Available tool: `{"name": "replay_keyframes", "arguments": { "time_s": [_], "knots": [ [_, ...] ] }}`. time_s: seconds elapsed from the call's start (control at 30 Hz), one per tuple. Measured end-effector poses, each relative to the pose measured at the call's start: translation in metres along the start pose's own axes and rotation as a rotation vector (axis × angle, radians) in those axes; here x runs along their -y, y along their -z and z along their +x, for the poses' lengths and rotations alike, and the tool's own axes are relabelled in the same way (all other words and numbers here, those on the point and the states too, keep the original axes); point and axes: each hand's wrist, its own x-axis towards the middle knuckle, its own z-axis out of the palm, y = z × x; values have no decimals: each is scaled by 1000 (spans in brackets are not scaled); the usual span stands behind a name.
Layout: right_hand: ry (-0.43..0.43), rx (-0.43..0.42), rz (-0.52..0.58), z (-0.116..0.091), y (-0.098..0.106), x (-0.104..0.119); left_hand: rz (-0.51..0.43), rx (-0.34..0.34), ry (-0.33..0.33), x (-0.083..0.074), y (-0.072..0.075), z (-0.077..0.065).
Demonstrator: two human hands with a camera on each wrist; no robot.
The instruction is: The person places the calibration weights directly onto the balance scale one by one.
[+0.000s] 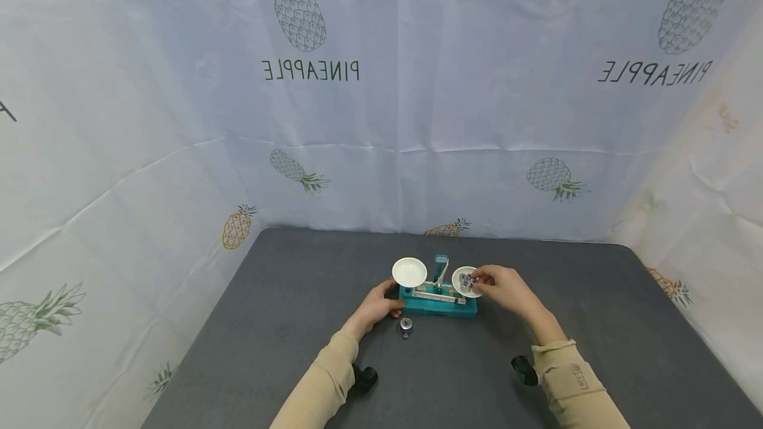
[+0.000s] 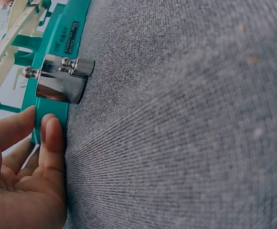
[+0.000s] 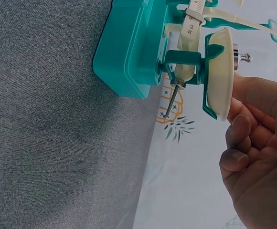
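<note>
A small balance scale with a green base (image 1: 438, 307) stands on the table. My left hand (image 1: 377, 304) grips the base's left end between thumb and fingers, below the left white pan (image 1: 409, 272). Just in front of the base stand a large shiny metal weight (image 2: 62, 78) and a smaller one (image 2: 84, 67). My right hand (image 1: 507, 286) reaches into the right pan (image 3: 219, 76), thumb and forefinger right at several metal weights (image 1: 466, 281). The pan's rim hides those fingertips in the right wrist view; I cannot tell whether they pinch a weight. One knobbed weight (image 3: 239, 56) shows above the thumb.
The scale stands on a dark grey table (image 1: 298, 363). White cloth (image 1: 381, 118) with pineapple prints hangs behind and at both sides. Dark devices are at both wrists, a black one (image 1: 365, 379) on the left and a dark green one (image 1: 524, 371) on the right.
</note>
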Motion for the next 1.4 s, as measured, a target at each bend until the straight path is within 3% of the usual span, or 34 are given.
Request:
{"name": "replay_keyframes", "arguments": {
  "time_s": [0.57,0.97,1.4],
  "knots": [
    [5,-7,-7,-1,-1,-2,1,8,-1,3,1,1],
    [63,-35,-6,-6,6,2,2,-7,4,1,0,0],
    [101,-112,-7,-17,12,-2,-1,-2,0,1,0,2]
  ]
}}
